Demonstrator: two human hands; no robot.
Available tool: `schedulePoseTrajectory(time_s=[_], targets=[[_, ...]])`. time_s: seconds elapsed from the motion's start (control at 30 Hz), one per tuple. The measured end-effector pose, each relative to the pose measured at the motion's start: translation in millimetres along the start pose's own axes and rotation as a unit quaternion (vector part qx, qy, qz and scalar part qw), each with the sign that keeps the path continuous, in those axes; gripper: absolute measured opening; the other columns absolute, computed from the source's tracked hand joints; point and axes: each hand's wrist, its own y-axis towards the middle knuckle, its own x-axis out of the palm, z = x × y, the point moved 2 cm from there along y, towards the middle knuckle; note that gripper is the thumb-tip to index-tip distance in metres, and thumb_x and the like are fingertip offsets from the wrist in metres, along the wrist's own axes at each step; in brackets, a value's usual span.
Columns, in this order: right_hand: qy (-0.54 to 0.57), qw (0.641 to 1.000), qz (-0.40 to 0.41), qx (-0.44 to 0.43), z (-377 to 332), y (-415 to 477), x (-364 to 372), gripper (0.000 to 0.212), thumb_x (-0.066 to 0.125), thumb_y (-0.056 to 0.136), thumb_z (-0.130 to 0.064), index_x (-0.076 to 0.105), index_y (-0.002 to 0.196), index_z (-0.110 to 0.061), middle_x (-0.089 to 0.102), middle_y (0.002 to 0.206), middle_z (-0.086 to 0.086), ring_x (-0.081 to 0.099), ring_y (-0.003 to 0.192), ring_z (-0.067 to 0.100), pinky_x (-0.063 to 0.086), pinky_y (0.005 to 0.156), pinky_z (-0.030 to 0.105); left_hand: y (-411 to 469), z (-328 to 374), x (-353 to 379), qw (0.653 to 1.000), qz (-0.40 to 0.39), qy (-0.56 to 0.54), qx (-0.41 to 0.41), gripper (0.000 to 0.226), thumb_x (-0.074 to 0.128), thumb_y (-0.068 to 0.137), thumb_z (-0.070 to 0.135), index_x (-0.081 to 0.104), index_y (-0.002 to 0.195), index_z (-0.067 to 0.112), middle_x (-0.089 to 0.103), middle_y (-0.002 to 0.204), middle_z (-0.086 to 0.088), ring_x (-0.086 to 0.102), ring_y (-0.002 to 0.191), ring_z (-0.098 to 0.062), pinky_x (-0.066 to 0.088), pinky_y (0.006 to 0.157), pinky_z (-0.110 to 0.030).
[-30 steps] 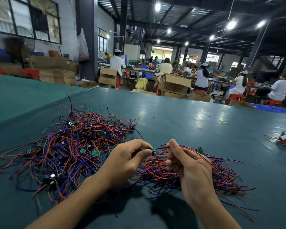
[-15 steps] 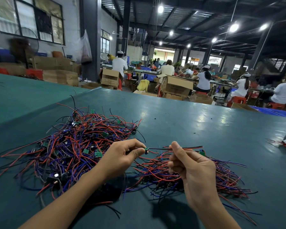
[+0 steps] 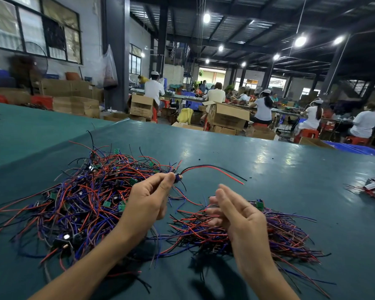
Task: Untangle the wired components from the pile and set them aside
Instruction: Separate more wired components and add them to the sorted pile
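A teal surface (image 3: 268, 169) fills the lower frame, glossy under the ceiling lamps (image 3: 206, 17). Beyond its far edge stand open cardboard boxes (image 3: 227, 115), with a yellow bag (image 3: 185, 115) on the floor between them. Workers in white (image 3: 263, 109) sit at long benches across the middle right, on red stools (image 3: 306, 133). A dark pillar (image 3: 115, 55) rises left of centre, a plastic sack (image 3: 109, 66) hanging beside it. Windows (image 3: 35, 29) line the upper left wall, above more stacked cartons (image 3: 76, 106).

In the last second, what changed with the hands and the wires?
The right hand let go and opened. The left hand kept pinching the small component, whose red and black wires came free and now trail to the right. The tangled pile and the sorted pile stayed put.
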Motion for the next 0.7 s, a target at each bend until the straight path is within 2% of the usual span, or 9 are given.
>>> schedulePoseTrajectory(time_s=[0.07, 0.17, 0.23, 0.3, 0.37, 0.53, 0.63, 0.7], targets=[[-0.033, 0.998, -0.046, 0.013, 4, -4, 5, 0.045, 0.08, 0.072, -0.041, 0.079, 0.108, -0.013, 0.076, 0.087, 0.012, 0.067, 0.071, 0.021, 0.056, 0.058, 0.027, -5, 1, 11, 0.997, -0.05, -0.045, -0.029, 0.024, 0.064, 0.095, 0.041, 0.073, 0.089, 0.019, 0.024, 0.055, -0.001, 0.017, 0.043, -0.013, 0.021, 0.044, -0.02], [-0.085, 0.992, -0.09, 0.001, 5, -9, 8, 0.032, 0.079, 0.075, -0.042, 0.081, 0.102, -0.023, 0.076, 0.082, 0.005, 0.065, 0.067, 0.016, 0.053, 0.057, 0.024, -16, -4, 27, 0.991, -0.12, -0.02, -0.055, 0.028, 0.069, 0.091, 0.045, 0.072, 0.092, 0.017, 0.028, 0.054, 0.001, 0.02, 0.041, -0.012, 0.023, 0.043, -0.018], [-0.106, 0.991, -0.083, -0.01, 4, -9, 7, 0.025, 0.078, 0.079, -0.039, 0.081, 0.098, -0.024, 0.075, 0.079, 0.004, 0.064, 0.065, 0.015, 0.053, 0.057, 0.025, -19, -7, 31, 0.988, -0.135, -0.012, -0.069, 0.027, 0.067, 0.092, 0.044, 0.073, 0.099, 0.018, 0.031, 0.053, 0.0, 0.021, 0.04, -0.012, 0.024, 0.042, -0.017], [-0.12, 0.99, -0.076, -0.022, 4, -7, 4, 0.017, 0.076, 0.085, -0.034, 0.081, 0.097, -0.024, 0.07, 0.074, 0.004, 0.06, 0.063, 0.014, 0.053, 0.058, 0.027, -20, -5, 32, 0.986, -0.148, -0.005, -0.08, 0.028, 0.058, 0.095, 0.041, 0.074, 0.109, 0.023, 0.033, 0.055, -0.003, 0.022, 0.042, -0.012, 0.023, 0.042, -0.018], [-0.095, 0.994, -0.056, -0.017, 6, -4, 2, 0.013, 0.074, 0.088, -0.024, 0.082, 0.098, -0.022, 0.069, 0.073, 0.005, 0.059, 0.064, 0.014, 0.053, 0.059, 0.027, -21, -3, 33, 0.983, -0.163, -0.011, -0.089, 0.029, 0.053, 0.096, 0.039, 0.073, 0.115, 0.029, 0.036, 0.057, -0.002, 0.024, 0.043, -0.01, 0.023, 0.042, -0.018], [-0.046, 0.999, -0.024, 0.012, 6, -2, 0, 0.014, 0.074, 0.087, -0.012, 0.082, 0.098, -0.016, 0.076, 0.089, 0.017, 0.067, 0.071, 0.019, 0.056, 0.057, 0.028, -22, -1, 35, 0.982, -0.163, 0.001, -0.092, 0.027, 0.059, 0.093, 0.035, 0.071, 0.116, 0.03, 0.048, 0.056, 0.004, 0.03, 0.043, -0.009, 0.025, 0.042, -0.019], [-0.048, 0.999, -0.023, -0.008, 3, -3, 2, 0.014, 0.077, 0.082, -0.018, 0.081, 0.095, -0.015, 0.075, 0.085, 0.018, 0.068, 0.069, 0.022, 0.054, 0.053, 0.027, -22, -2, 35, 0.984, -0.155, 0.007, -0.087, 0.029, 0.062, 0.091, 0.036, 0.066, 0.119, 0.028, 0.056, 0.06, -0.003, 0.031, 0.041, -0.011, 0.027, 0.041, -0.018], [-0.044, 0.999, -0.015, -0.016, 2, -3, 2, 0.017, 0.078, 0.078, -0.024, 0.08, 0.092, -0.015, 0.075, 0.086, 0.016, 0.069, 0.07, 0.021, 0.054, 0.051, 0.027, -22, -3, 33, 0.987, -0.136, 0.014, -0.084, 0.024, 0.065, 0.089, 0.039, 0.067, 0.109, 0.026, 0.059, 0.064, -0.009, 0.033, 0.038, -0.01, 0.029, 0.04, -0.018]])
